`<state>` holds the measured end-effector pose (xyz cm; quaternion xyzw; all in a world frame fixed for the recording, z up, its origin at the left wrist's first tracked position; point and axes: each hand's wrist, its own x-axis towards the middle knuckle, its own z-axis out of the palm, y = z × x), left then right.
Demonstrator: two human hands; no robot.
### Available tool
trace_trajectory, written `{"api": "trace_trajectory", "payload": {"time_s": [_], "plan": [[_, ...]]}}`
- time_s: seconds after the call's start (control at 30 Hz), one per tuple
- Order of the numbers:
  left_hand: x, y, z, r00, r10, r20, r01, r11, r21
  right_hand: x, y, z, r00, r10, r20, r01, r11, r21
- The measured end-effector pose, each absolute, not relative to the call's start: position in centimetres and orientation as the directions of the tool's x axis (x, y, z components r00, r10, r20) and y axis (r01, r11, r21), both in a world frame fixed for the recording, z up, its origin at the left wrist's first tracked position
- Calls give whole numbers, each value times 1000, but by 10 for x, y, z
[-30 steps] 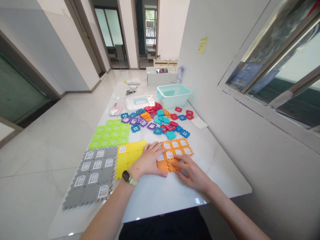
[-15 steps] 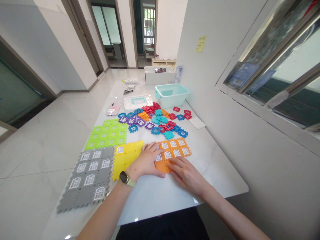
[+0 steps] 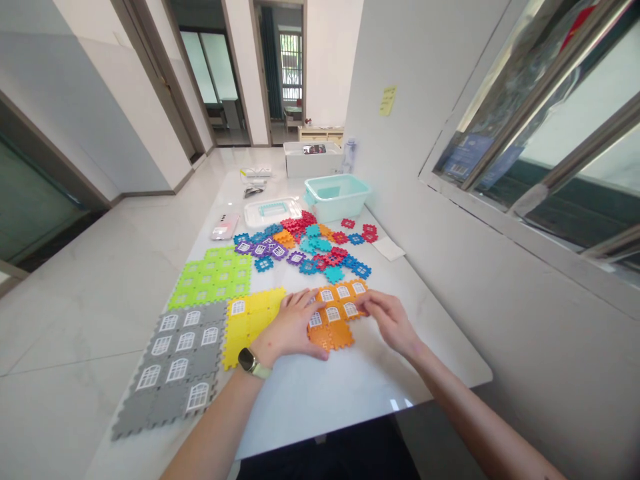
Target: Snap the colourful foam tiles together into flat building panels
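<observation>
White stone table [image 3: 385, 373] stretches away from you, with a wall and a big window [image 3: 530, 133] on your right side. Your left hand [image 3: 285, 327] and your right hand [image 3: 391, 321] are both down on it, close together. Between them lies the orange foam mat [image 3: 334, 335], made of joined puzzle squares with little white windows. It is longer than it is wide. Its long side runs on a slant, from the near end by your left hand to the far end by your right fingers [image 3: 364, 302].

Your left hand is open and flat, with its fingers spread, and it touches the mat's left side. Your right fingers are bunched together on the far end. You cannot tell from this view if they are pinching a piece. Both hands touch the mat, so neither is clearly nearer.

Just left of your left hand is a yellow foam mat [image 3: 253, 327]. Farther left are a gray foam mat [image 3: 175, 360] and a lime green foam mat [image 3: 210, 277]. Ahead of your hands is a heap of loose colored pieces [image 3: 310, 247], and past it sits a pale teal plastic bin [image 3: 337, 197].
</observation>
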<state>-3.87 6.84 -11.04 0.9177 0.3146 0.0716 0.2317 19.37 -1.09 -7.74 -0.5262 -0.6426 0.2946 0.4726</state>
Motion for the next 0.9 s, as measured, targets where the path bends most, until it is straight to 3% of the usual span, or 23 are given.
{"api": "trace_trajectory", "payload": {"time_s": [0.07,0.13,0.2,0.27,0.47,0.57,0.6,0.67,0.9], "plan": [[-38,69,-110,790,613,-14,544,-690,477,192,-1,-69,132,955,266,111,252,-961],[-38,69,-110,790,614,-4,537,-688,487,182,7,-68,71,968,240,-131,247,-960],[-38,69,-111,789,615,16,526,-688,500,167,11,-80,-65,971,231,-245,209,-947],[-39,69,-111,786,617,27,519,-683,514,152,10,-103,-172,961,218,-244,172,-954],[-37,67,-110,772,634,46,517,-669,535,142,8,-147,-297,942,156,-52,148,-988],[-37,67,-111,770,637,34,520,-658,545,159,44,-125,-248,955,164,246,225,-943],[-37,68,-111,773,633,27,518,-656,549,168,64,-117,-174,961,215,416,270,-868],[-38,69,-112,781,624,14,513,-654,556,188,110,-102,-26,949,314,776,217,-592],[-43,67,-116,784,621,5,484,-615,623,242,232,-97,-118,970,211,938,178,-297]]}}
